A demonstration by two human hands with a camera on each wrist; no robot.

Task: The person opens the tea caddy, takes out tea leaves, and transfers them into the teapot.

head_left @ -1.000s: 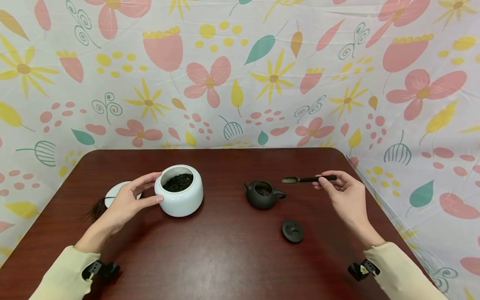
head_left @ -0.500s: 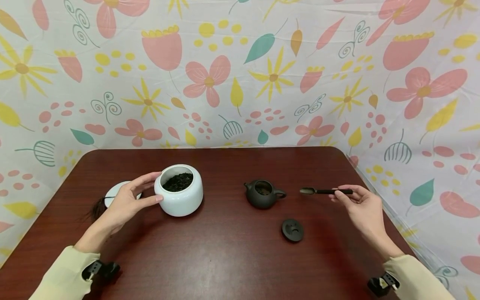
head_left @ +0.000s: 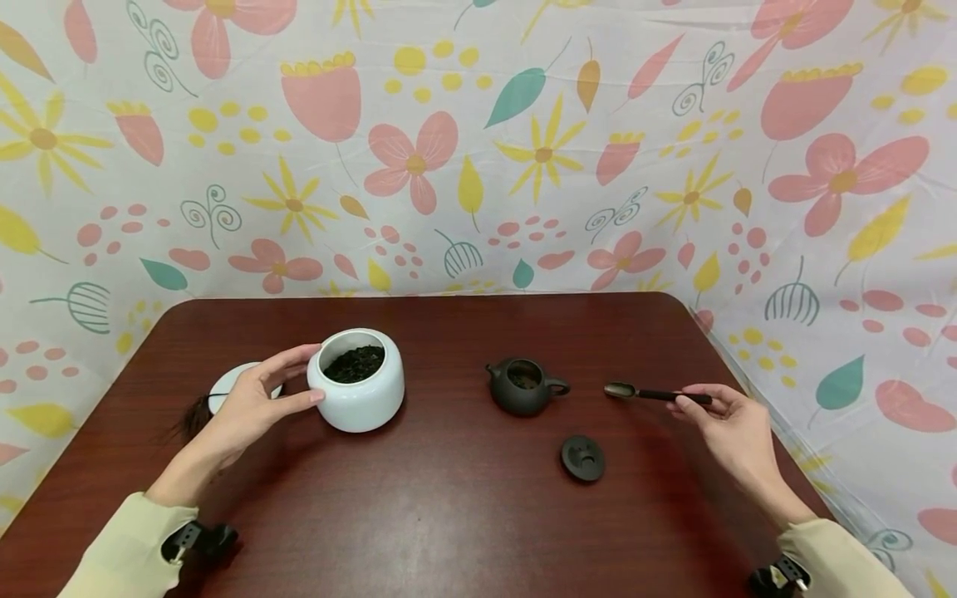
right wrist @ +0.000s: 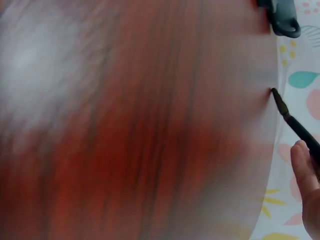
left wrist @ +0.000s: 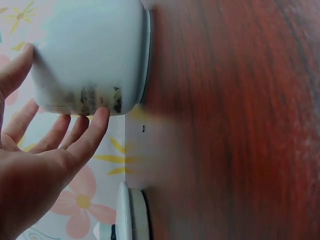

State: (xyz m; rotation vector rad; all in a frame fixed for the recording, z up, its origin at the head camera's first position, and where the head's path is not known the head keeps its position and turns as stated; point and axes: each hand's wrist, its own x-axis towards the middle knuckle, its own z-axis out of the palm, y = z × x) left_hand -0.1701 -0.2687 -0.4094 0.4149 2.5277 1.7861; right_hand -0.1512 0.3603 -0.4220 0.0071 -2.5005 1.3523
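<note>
A white tea jar (head_left: 360,407) with dark loose tea leaves (head_left: 355,364) inside stands upright at the left of the table. My left hand (head_left: 254,403) holds its left side, thumb in front and fingers behind; the left wrist view shows fingertips against the jar wall (left wrist: 90,55). At the right, my right hand (head_left: 728,423) pinches the black handle of a small tea scoop (head_left: 650,393), its bowl pointing left. The scoop tip is low over the table; whether it touches, I cannot tell. Between them sits a dark teapot (head_left: 521,400), uncovered, with leaves in it.
The round teapot lid (head_left: 582,458) lies in front of the teapot. Behind my left hand is the white jar lid (head_left: 230,382) with a dark tassel (head_left: 196,418). A floral cloth (head_left: 478,166) hangs beyond the back edge of the brown table (head_left: 419,515).
My right hand has moved right and toward the table's front with the scoop, away from the teapot, and lower. The left hand and jar have stayed in place.
</note>
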